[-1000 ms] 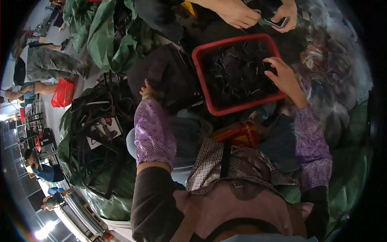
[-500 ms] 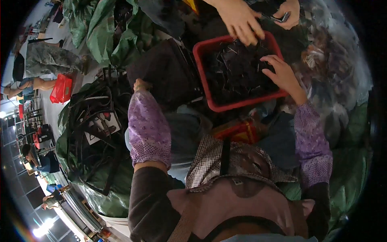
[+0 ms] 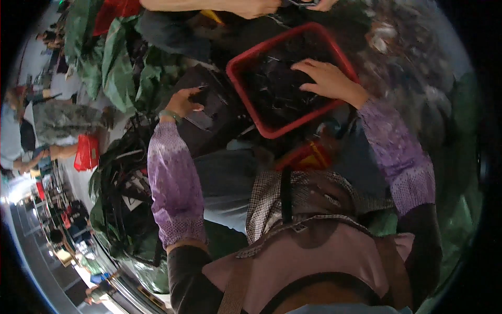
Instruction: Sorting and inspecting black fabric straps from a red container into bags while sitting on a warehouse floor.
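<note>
Shows smooth plastic on the red tray (image 3: 267,131) at one o'clock, glossy creases on green sheeting (image 3: 116,68) at ten.

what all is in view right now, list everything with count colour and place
Tub: 1, red, upper middle
Small pieces: many, black, inside the tub
Bundle: 1, black, left of the tub; kind unclear
Sacks: several, green, both sides
Straps: many, black, left
Card: 1, white, among the straps
Basket: 1, red, far left
Plastic bags: several, clear, right
Packet: 1, red and yellow, below the tub
Background people: several, colours blurred, far left
Co-worker's hands: 2, bare, top edge
Apron: 1, pinkish brown, lower middle
Trousers: 1 pair, blue, at the lap
Sleeves: 2, purple, forearms
Left hand: 1, bare, over the bundle
Right hand: 1, bare, over the tub
</note>
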Demonstrator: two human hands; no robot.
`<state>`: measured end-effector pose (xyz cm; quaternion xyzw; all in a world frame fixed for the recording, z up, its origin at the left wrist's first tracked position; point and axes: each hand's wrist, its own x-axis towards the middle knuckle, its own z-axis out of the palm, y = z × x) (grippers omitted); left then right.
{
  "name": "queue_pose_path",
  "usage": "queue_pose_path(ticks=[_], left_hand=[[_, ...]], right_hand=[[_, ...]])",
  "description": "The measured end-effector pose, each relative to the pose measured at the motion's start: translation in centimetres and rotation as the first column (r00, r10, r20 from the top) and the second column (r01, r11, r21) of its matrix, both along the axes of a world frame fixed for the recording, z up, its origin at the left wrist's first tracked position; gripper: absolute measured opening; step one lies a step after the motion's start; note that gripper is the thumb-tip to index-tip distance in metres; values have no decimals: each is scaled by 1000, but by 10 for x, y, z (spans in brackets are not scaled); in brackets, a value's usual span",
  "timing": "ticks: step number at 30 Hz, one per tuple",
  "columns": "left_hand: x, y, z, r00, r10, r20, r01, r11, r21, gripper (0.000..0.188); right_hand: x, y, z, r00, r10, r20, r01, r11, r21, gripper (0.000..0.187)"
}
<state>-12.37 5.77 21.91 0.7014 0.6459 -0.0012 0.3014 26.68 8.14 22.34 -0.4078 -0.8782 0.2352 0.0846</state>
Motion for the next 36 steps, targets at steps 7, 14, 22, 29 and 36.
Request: queue_pose_path(ticks=[7, 14, 22, 29, 36], left_hand=[[112, 5, 24, 841, -421, 341, 381, 907, 180, 38], [158, 19, 40, 736, -592, 328, 513, 804, 300, 30], [140, 32, 16, 931, -314, 184, 201, 865, 459, 32], [136, 43, 9, 959, -104, 263, -11, 915, 404, 45], [142, 61, -12, 896, 14, 444, -162, 941, 296, 34]], right_hand=[[-7, -9, 16, 963, 192, -189, -184, 981, 60, 82], [-4, -9, 12, 971, 140, -194, -179, 963, -200, 59], [12, 9, 0, 921, -353, 168, 332, 933, 137, 53], [6, 7, 3, 982, -153, 115, 148, 988, 48, 39], [-11, 8, 30, 995, 41, -89, -56, 984, -168, 35]])
